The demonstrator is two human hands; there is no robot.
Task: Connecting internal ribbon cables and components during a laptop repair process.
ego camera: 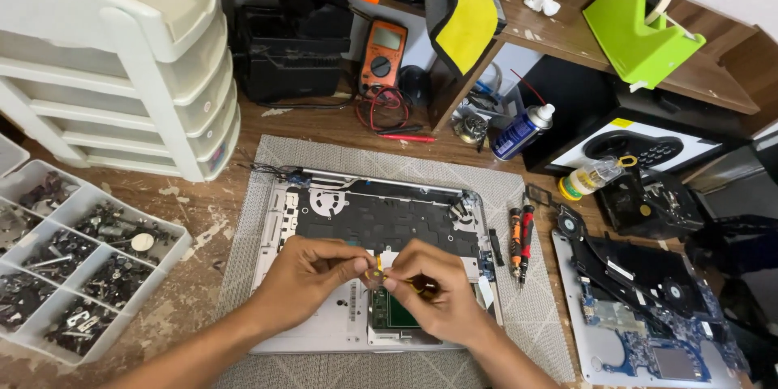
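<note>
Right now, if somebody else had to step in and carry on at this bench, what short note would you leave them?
Left hand: pinching a small yellowish part at its fingertips.
Right hand: gripping the same part from the other side; both hands hover over the opened laptop shell.
Shell lies on a grey mat, its inside exposed and the green board near its front edge.
Removed circuit board lies to the right; two screwdrivers beside the shell; screw tray to the left.
Done: shell opened and stripped. Left: the held part is not set down anywhere.

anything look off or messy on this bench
Yes. A spray can lies tipped on its side behind the mat, and a small bottle lies flat too. The wooden benchtop is chipped and flaking near the screw tray.
</note>
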